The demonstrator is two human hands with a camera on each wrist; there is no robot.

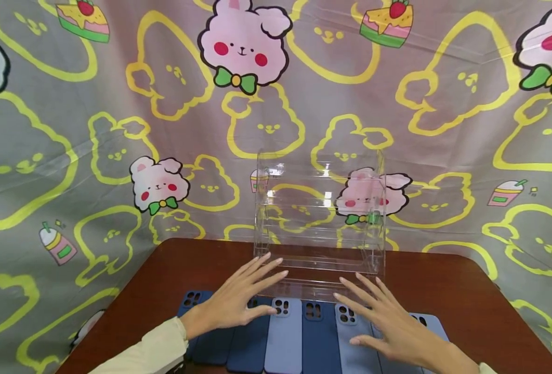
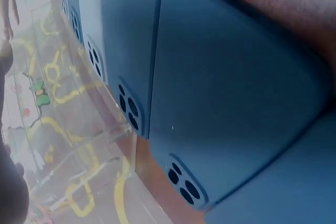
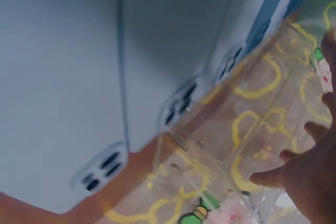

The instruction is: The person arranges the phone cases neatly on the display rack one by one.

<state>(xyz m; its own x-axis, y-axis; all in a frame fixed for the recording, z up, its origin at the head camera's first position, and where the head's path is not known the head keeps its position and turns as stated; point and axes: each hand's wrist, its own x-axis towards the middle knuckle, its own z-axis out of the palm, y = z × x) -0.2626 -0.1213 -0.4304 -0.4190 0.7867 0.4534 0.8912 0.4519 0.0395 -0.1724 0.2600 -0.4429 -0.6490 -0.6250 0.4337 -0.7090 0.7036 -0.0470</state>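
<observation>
My left hand (image 1: 238, 298) is held over the left part of a row of phone cases, its fingers straight and spread. Over the right part, my right hand (image 1: 395, 324) is likewise spread, with nothing in its grasp. The row mixes dark blue cases, such as the dark blue phone case (image 1: 321, 343), and paler ones, such as the light blue phone case (image 1: 283, 343). All lie side by side with camera cutouts at the far end. In the left wrist view, a dark blue phone case (image 2: 231, 77) fills the middle. Pale phone cases (image 3: 58, 93) show close up in the right wrist view.
A clear acrylic tiered display rack (image 1: 320, 263) stands on the brown table (image 1: 187, 265) just beyond the cases. Behind it hangs a grey-pink curtain (image 1: 299, 104) printed with cartoon rabbits and yellow outlines, which also runs along both sides.
</observation>
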